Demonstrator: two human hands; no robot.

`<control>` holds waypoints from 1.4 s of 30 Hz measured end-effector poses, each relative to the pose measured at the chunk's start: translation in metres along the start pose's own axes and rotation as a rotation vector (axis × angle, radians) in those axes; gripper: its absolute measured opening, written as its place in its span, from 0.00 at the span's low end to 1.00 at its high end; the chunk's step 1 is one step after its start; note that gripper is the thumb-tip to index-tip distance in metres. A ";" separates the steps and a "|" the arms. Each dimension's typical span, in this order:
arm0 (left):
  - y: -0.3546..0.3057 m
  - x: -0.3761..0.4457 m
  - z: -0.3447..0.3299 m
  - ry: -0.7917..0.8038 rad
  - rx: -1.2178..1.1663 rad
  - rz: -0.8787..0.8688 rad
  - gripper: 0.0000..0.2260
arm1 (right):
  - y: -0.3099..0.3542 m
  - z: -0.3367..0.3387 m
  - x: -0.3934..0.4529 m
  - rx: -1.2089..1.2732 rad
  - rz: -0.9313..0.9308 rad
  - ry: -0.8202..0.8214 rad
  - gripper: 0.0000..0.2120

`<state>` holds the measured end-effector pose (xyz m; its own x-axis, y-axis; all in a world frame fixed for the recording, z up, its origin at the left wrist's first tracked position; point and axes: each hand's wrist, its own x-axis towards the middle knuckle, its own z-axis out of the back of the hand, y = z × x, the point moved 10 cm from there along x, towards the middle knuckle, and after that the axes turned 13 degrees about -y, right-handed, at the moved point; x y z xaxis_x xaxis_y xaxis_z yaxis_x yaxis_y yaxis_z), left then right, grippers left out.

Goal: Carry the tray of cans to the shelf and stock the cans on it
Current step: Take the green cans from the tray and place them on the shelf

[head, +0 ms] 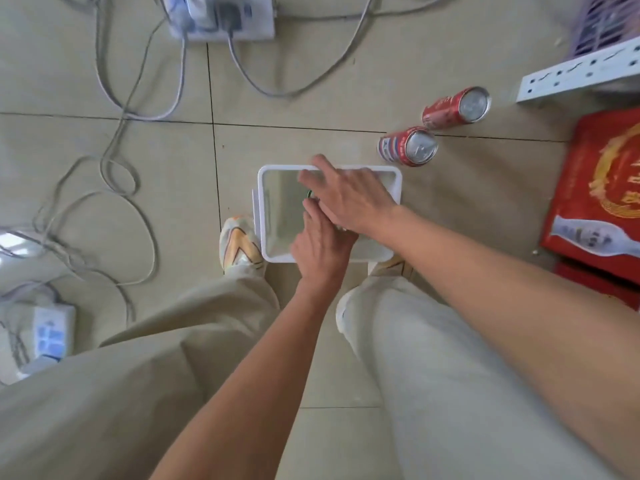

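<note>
tray [265, 216]: hands cover contents | left hand [320, 249], right hand [349, 199]: grips unreadable

Floor clutter around the work spot

Grey cables [114, 174] loop over the beige tiled floor [346, 98] — they run to a white power strip [221, 15] at the top edge and to another power strip [48, 332] at the left. At the right lies a red printed box [602, 199], above it a white perforated metal rail [581, 76] — and a purple slotted basket [602, 22] in the corner.
</note>
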<state>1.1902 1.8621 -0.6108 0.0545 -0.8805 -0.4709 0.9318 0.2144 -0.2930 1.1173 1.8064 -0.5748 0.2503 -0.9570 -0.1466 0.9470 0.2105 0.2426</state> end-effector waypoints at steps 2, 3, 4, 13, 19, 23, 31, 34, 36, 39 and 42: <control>0.004 -0.005 -0.004 -0.009 -0.034 0.034 0.33 | 0.003 0.004 -0.006 0.003 0.008 -0.097 0.14; 0.008 -0.008 -0.003 -0.024 -0.052 0.064 0.33 | 0.003 0.005 -0.008 -0.014 0.024 -0.133 0.13; 0.011 -0.010 -0.003 -0.046 -0.066 0.092 0.32 | 0.002 0.006 -0.009 -0.039 0.041 -0.152 0.12; 0.020 -0.008 -0.021 0.011 0.017 0.120 0.31 | -0.009 -0.027 -0.001 -0.210 -0.108 0.240 0.27; 0.013 -0.013 0.013 0.001 0.021 -0.038 0.29 | -0.017 -0.001 -0.006 -0.044 -0.297 0.227 0.24; -0.023 -0.027 0.099 -0.059 0.058 -0.216 0.24 | -0.033 0.096 -0.044 0.064 -0.581 0.067 0.26; -0.227 -0.048 0.321 -0.027 0.000 -0.592 0.26 | -0.012 0.368 -0.176 0.111 -1.050 -0.184 0.26; -0.334 -0.102 0.385 -0.002 0.033 -0.841 0.27 | 0.005 0.452 -0.222 0.129 -1.179 -0.213 0.26; -0.392 -0.148 0.412 0.021 0.026 -0.974 0.26 | 0.010 0.505 -0.254 0.117 -1.275 -0.265 0.24; -0.458 -0.219 0.431 0.084 -0.028 -1.095 0.27 | 0.010 0.574 -0.306 0.096 -1.440 -0.355 0.22; -0.512 -0.291 0.436 0.159 -0.094 -1.218 0.27 | 0.004 0.624 -0.361 0.044 -1.556 -0.449 0.23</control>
<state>0.8535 1.8241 0.0386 -0.8821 -0.4675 0.0571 0.3144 -0.6748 -0.6677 0.9055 2.0280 0.0777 -0.9784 -0.2066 0.0117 0.2057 -0.9651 0.1620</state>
